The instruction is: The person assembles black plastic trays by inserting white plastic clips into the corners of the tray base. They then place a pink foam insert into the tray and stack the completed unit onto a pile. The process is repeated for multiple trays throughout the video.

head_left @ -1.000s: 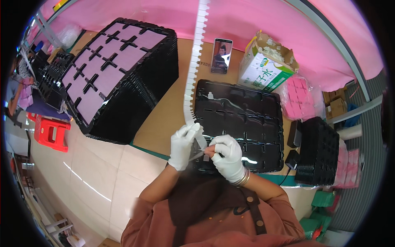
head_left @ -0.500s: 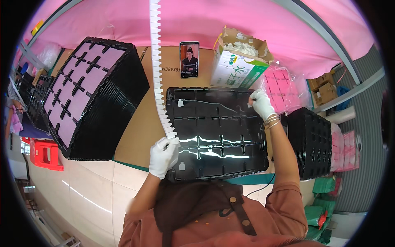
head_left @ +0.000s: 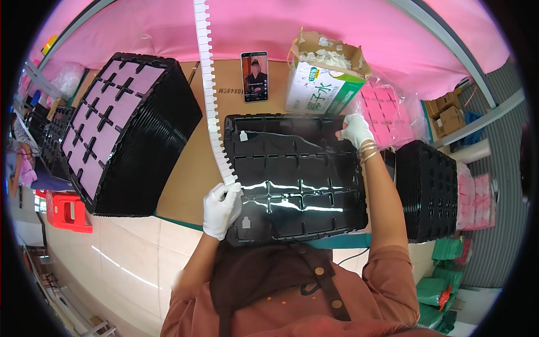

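A shallow black plastic tray [head_left: 295, 168] with cross-shaped ridges lies before me. Small white bottle-shaped labels sit at its left: an upper label [head_left: 243, 136] and a lower label [head_left: 246, 223]. My gloved left hand [head_left: 220, 210], closed beside the tray's left edge, pinches the lower end of a long white label strip [head_left: 209, 101] with a notched edge. The strip runs up and away past the tray. At the tray's far right corner my gloved right hand [head_left: 357, 131] has its fingers curled, the tips at a small white label [head_left: 339, 136] partly covered by them.
Behind the tray stand a phone [head_left: 255, 77] playing video and an open carton [head_left: 320, 84] with white scraps. A tall stack of black trays [head_left: 151, 135] with pink sheets rises at left, another stack [head_left: 429, 191] at right. Pink trays in plastic [head_left: 384, 112] lie beyond my right hand.
The whole view has shifted slightly. Both hands keep nearly the same places: the left on the strip's end, the right at the tray's far right corner.
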A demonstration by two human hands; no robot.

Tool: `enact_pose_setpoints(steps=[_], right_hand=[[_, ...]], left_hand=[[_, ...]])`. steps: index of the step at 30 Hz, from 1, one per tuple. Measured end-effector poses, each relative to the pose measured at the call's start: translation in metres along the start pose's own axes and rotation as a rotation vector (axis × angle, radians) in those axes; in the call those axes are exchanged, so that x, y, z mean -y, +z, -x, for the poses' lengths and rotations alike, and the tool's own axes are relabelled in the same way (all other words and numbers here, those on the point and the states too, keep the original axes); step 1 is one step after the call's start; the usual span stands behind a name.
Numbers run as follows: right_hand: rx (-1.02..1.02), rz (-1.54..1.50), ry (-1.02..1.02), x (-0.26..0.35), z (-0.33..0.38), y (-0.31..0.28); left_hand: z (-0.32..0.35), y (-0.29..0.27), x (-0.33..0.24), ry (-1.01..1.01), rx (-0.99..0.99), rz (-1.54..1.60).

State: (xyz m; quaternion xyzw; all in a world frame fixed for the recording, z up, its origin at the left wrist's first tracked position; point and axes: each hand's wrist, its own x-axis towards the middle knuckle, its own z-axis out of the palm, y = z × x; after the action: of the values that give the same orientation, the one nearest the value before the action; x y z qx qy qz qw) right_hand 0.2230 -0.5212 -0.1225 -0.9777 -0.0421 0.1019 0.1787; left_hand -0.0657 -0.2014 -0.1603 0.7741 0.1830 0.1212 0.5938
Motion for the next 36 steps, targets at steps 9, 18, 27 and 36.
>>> enact_pose_setpoints(steps=[9, 18, 27, 36], right_hand=[[-0.279, -0.095, -0.306, -0.024, 0.030, 0.010], [0.221, -0.969, -0.354, 0.144, 0.225, 0.071], [0.038, -1.048, -0.510, 0.146, 0.233, 0.090], [-0.232, -0.506, -0.674, 0.063, 0.207, -0.006]], left_hand=[[0.002, -0.006, 0.001, -0.149, -0.019, 0.299], [0.031, 0.014, -0.076, -0.098, -0.042, 0.486], [0.031, 0.007, -0.071, -0.142, 0.129, 0.462], [0.005, -0.013, -0.030, 0.184, 0.132, -0.375]])
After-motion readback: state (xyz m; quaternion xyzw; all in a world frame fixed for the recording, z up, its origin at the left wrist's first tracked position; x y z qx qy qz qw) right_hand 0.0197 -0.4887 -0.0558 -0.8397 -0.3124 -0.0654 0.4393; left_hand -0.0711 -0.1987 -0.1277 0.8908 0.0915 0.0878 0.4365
